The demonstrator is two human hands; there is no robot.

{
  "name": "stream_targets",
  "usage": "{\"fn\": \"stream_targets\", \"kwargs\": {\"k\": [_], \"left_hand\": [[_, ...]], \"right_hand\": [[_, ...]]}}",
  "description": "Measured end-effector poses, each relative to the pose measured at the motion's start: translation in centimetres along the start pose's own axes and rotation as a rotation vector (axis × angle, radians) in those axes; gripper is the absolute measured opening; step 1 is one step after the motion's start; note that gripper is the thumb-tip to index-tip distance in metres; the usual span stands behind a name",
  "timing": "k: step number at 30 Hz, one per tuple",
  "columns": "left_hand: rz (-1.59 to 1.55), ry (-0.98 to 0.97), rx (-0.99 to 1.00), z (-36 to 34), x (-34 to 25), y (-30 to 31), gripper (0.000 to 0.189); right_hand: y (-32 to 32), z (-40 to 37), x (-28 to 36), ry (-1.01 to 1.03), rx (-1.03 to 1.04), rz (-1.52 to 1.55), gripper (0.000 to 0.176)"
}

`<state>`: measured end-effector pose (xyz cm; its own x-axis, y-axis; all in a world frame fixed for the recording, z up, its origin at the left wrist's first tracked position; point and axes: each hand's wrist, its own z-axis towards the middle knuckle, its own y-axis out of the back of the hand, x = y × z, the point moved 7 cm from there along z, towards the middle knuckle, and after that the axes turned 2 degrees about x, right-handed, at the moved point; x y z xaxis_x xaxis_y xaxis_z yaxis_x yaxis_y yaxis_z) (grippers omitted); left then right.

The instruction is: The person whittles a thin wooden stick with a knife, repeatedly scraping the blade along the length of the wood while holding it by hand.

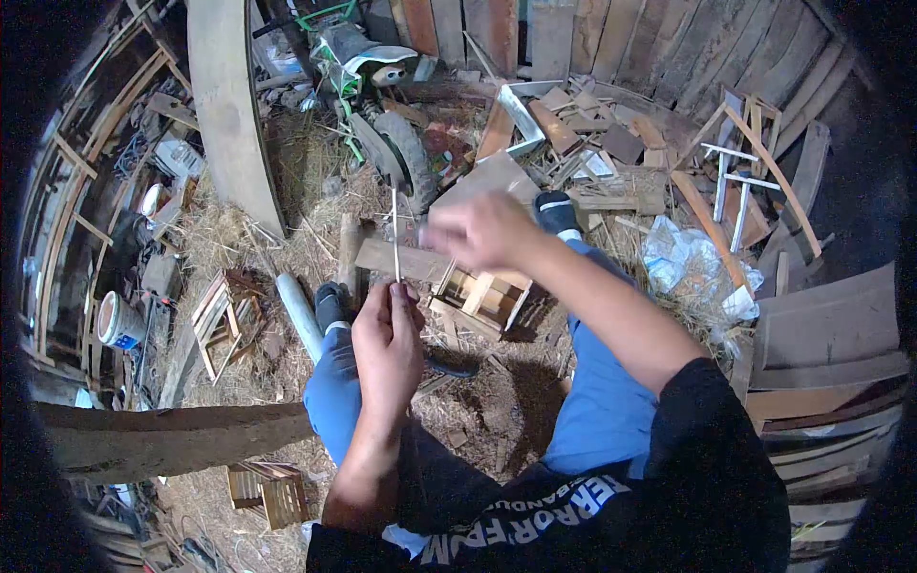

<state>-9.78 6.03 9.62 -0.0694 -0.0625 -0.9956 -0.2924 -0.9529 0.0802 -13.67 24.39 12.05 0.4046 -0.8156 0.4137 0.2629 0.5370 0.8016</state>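
My left hand (pixel 388 334) is closed, thumb and fingers pinching the lower end of a thin, pale stick (pixel 395 234). The stick points up and away from me. My right hand (pixel 485 232) hovers a little to the right of the stick, its fingers smeared by motion. Below that hand in the view, a small slatted wooden crate (pixel 470 320) sits on the straw-covered ground between my feet. A short flat board (pixel 406 261) lies beside the crate, passing behind the stick.
A small bike with a black tyre (pixel 409 158) stands ahead. Scrap wood (pixel 583 124) and a plastic bag (pixel 673 253) lie to the right. On the left are a wooden frame piece (pixel 227 320), a white bucket (pixel 119 322) and a thick beam (pixel 181 441). Another small crate (pixel 283 501) lies lower left.
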Motion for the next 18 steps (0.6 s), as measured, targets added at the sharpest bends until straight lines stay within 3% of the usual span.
{"fn": "stream_targets", "kwargs": {"k": [2,5,8,9,10,13,15,16,17,18], "left_hand": [[0.019,0.028,0.038,-0.6,-0.5,-0.7,0.024],[-0.097,0.081,0.075,-1.4,-0.7,-2.2,0.025],[-0.119,0.073,0.090,-0.7,0.3,-1.7,0.025],[-0.124,0.085,0.088,-0.7,0.4,-1.4,0.025],[-0.128,0.095,0.088,-0.6,0.3,-1.1,0.025],[-0.154,0.081,0.012,-0.8,-0.5,-1.4,0.025],[-0.019,-0.018,-0.012,-1.0,-0.9,-1.3,0.026],[-0.011,0.012,0.016,-1.2,-0.9,-1.2,0.026],[-0.007,0.042,0.045,-1.5,-1.1,-1.3,0.026],[-0.003,0.064,0.076,-1.7,-1.4,-1.6,0.026]], "right_hand": [[1.3,1.2,-5.0,-0.325,-0.037,-0.062,0.045],[1.8,0.6,-9.5,-0.301,-0.250,0.125,0.048],[2.0,-1.0,-5.6,-0.318,-0.099,0.235,0.046],[1.6,-1.2,-3.9,-0.261,-0.037,0.274,0.042],[1.7,-1.1,-1.7,-0.068,-0.099,0.234,0.039],[0.3,-1.5,1.7,0.095,0.106,-0.002,0.037],[-0.3,-0.8,-0.5,-0.008,0.039,0.011,0.040],[0.0,-0.4,-1.4,-0.064,0.013,0.018,0.041],[1.4,0.1,-4.0,-0.280,-0.059,0.011,0.045],[2.1,0.7,-6.7,-0.303,-0.014,-0.124,0.048]]}}
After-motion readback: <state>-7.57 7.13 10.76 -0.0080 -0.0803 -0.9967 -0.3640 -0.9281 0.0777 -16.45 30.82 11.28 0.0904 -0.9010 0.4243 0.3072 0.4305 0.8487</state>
